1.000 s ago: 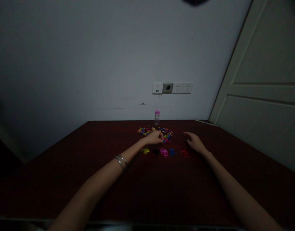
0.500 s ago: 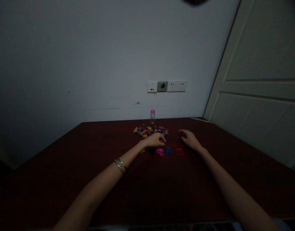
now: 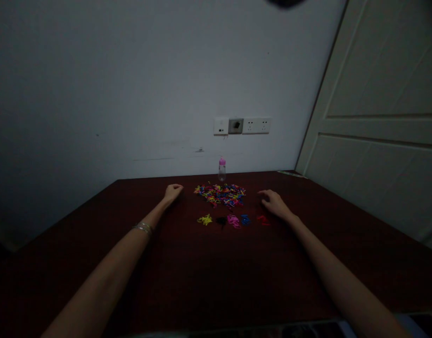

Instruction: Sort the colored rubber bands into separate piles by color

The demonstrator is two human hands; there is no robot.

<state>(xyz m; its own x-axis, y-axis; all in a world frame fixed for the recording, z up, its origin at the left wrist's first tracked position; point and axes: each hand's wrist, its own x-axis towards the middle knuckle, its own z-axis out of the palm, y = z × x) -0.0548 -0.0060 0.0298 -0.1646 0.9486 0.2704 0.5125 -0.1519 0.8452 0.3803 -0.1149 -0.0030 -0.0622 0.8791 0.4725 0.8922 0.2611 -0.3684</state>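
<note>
A loose heap of small, many-coloured elastic bands (image 3: 221, 193) lies on the dark red table. In front of it, separate little piles form a row: yellow bands (image 3: 205, 219), black bands (image 3: 221, 220), pink bands (image 3: 233, 221), blue bands (image 3: 245, 219) and red bands (image 3: 263, 219). Left of the heap, my left hand (image 3: 173, 192) rests with curled fingers, apart from the bands; I see nothing in it. My right hand (image 3: 274, 203) lies to the right of the heap, just behind the red pile, its fingers loosely stretched and holding nothing visible.
Behind the heap, near the wall, stands a small clear bottle with a pink cap (image 3: 222, 170). Wall sockets (image 3: 242, 126) are above it. A pale panelled door (image 3: 377, 126) borders the right side. The table's (image 3: 216, 281) front edge runs along the bottom.
My left hand has moved left, from above the small piles to beside the heap, uncovering the yellow and black piles. My right hand has hardly moved.
</note>
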